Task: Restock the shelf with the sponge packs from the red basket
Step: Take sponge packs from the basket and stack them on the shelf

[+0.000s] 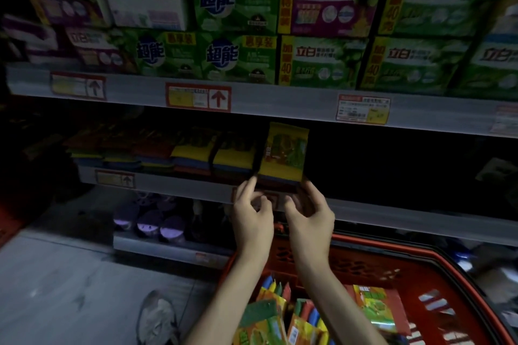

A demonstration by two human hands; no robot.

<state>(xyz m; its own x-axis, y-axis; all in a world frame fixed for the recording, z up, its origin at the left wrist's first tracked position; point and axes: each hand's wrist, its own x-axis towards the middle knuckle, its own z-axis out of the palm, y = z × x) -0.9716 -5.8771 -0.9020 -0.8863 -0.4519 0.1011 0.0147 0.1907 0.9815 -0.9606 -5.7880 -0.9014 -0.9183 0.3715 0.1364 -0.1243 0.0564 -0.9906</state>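
Both hands, left (253,216) and right (309,211), steady the upright yellow-green plastic sponge pack (284,152) on the dim grey shelf (179,186) (fingertips loosely touching its base); next, another from the red plastic basket (437,260).

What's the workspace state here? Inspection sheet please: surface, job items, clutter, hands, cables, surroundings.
Surface: middle shelf, dim, sponge row on its left part, dark to the right.
Job's things: upright sponge pack at the row's right end; more packs in the red basket.
Clutter: nothing seen.
Hands: left hand and right hand at the pack's lower corners; firm grip or not cannot be told.
Cables: nothing seen.
Surroundings: soap boxes on the upper shelf, purple items on the lower shelf, grey floor, a shoe.
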